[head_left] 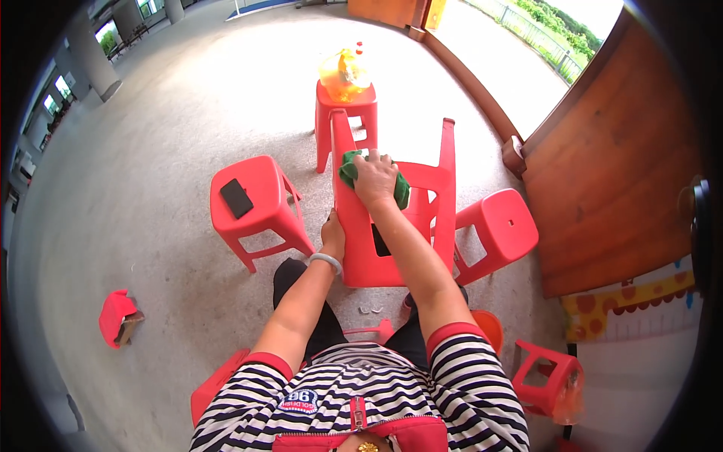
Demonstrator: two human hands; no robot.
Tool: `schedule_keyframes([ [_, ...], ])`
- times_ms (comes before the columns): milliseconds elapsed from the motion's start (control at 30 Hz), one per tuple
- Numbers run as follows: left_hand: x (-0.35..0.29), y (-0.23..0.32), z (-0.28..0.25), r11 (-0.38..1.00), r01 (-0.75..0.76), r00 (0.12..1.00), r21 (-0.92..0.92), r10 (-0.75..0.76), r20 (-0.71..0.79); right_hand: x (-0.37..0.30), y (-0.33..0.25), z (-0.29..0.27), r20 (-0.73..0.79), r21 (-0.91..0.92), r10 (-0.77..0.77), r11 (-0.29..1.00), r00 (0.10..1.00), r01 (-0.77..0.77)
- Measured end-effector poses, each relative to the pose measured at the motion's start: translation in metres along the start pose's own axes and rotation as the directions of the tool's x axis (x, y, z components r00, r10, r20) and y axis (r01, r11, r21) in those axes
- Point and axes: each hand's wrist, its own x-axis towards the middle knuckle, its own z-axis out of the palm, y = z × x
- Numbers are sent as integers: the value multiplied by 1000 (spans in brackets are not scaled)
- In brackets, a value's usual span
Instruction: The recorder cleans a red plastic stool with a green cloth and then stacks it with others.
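Observation:
A red plastic stool (369, 264) lies tipped in front of me, its legs pointing away. My right hand (376, 178) is closed over a crumpled green cloth (401, 192) and presses it against one of the stool's legs. Lower down on the left side, my left hand (332, 232) grips the stool's edge; some of its fingers are hidden behind the plastic. A dark object shows through the opening beneath my right forearm, and I cannot make out what it is.
Left stands a red stool (256, 177) bearing a dark flat rectangular thing (236, 198). Another stool (325, 124) ahead holds an orange-yellow plastic bag (346, 79). More stools stand right (501, 226) and lower right (531, 380). A wooden door (610, 166) bounds the right.

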Motion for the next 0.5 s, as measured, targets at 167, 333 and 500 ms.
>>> schedule_keyframes([
  [167, -1, 4, 1, 999, 20, 993, 28, -16, -114, 6, 54, -11, 57, -63, 42, 997, 997, -38],
  [333, -3, 9, 5, 989, 90, 993, -114, -97, -61, -8, 140, -43, 97, -143, 334, 937, 937, -319],
  [500, -20, 20, 9, 999, 9, 998, 51, -5, -69, -13, 132, -30, 17, -198, 319, 930, 948, -309],
])
